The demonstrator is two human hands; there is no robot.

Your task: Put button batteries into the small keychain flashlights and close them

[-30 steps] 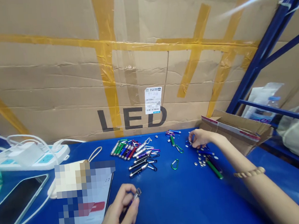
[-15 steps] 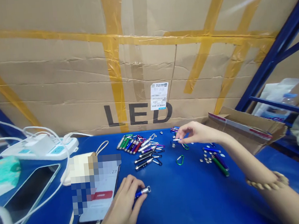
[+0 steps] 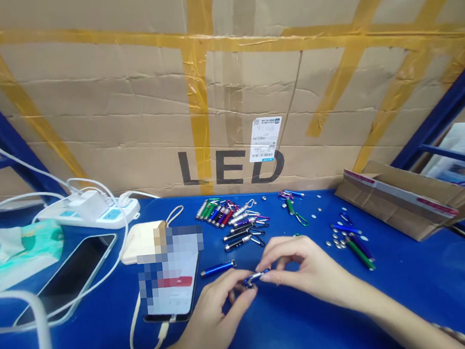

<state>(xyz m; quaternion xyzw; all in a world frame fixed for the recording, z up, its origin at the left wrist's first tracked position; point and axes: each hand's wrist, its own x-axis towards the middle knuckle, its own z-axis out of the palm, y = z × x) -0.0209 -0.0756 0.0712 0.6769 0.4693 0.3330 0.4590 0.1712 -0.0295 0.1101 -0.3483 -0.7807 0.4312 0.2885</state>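
My left hand point(image 3: 221, 300) and my right hand point(image 3: 301, 266) meet low in the middle over the blue table point(image 3: 294, 326). Both pinch one small blue and silver keychain flashlight part point(image 3: 254, 277) between their fingertips. A blue flashlight body point(image 3: 217, 268) lies on the table just left of the hands. Behind them is a pile of several coloured keychain flashlights point(image 3: 232, 220). To the right lie small button cells point(image 3: 338, 238), a green flashlight point(image 3: 358, 254) and loose carabiner clips point(image 3: 295, 212).
A phone point(image 3: 172, 280) on a cable lies left of my hands, beside a beige power bank point(image 3: 143, 241). Further left are a tablet point(image 3: 68, 276), a power strip point(image 3: 93, 214) and a tissue pack point(image 3: 17, 250). A flat cardboard box point(image 3: 405, 200) sits at right; taped "LED" cardboard point(image 3: 225, 88) stands behind.
My right hand came back from the far pile to the middle and joined my left hand on a small part. A blue flashlight body now lies on the table. The view shifted left.
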